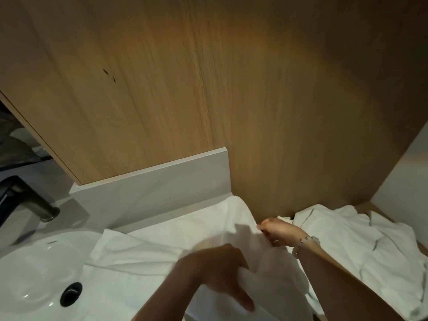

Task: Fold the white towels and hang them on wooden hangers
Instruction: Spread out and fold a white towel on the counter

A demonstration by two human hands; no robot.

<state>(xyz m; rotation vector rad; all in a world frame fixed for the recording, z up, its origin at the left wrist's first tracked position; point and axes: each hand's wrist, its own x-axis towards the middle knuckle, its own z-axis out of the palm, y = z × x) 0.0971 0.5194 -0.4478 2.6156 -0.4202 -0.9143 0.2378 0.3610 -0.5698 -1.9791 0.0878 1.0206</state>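
Observation:
A white towel point(148, 253) lies spread over the counter beside the sink, its right part lifted. My left hand point(215, 272) grips a bunched fold of that towel near the bottom centre. My right hand point(278, 232), with a bead bracelet on the wrist, pinches the towel's upper right edge close to the wooden wall. More white towels point(352, 242) lie crumpled on a lower wooden surface to the right. No wooden hanger is in view.
A white sink basin point(27, 269) with a dark drain point(71, 294) sits at the lower left, under a dark faucet point(30, 200). A grey backsplash point(150, 186) runs behind the counter. A wooden panel wall point(208, 89) fills the upper view.

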